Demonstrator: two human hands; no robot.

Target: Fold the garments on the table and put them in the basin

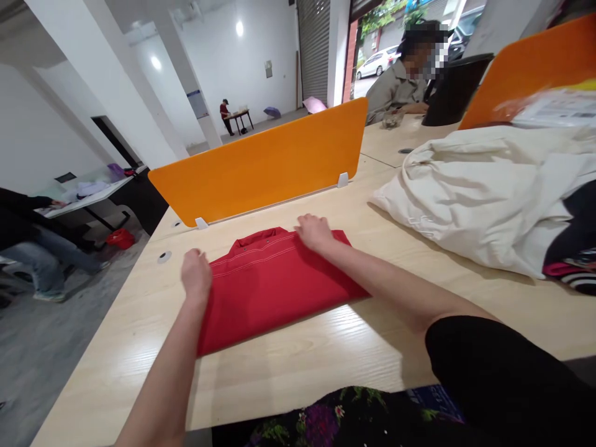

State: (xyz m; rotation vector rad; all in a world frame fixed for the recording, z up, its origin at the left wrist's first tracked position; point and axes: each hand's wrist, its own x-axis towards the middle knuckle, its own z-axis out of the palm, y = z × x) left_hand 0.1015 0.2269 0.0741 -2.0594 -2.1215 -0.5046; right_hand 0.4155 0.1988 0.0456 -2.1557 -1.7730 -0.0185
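A red collared shirt (270,288), folded into a flat, wide shape, lies on the pale wooden table. Its collar (261,238) points away from me, and light stitching runs across below it. My left hand (196,273) is curled closed at the shirt's left edge, near the shoulder; its fingertips are partly hidden. Right of the collar, my right hand (315,232) has its fingers bent over the far edge of the shirt. The cloth under those fingers is hidden from view.
An orange divider (265,161) stands behind the shirt. A cream cloth bag (475,192) with dark clothing spilling out lies at right. Beyond the divider sits a person (395,90) by a dark monitor (456,90). Another person (32,242) stands at a table on the left.
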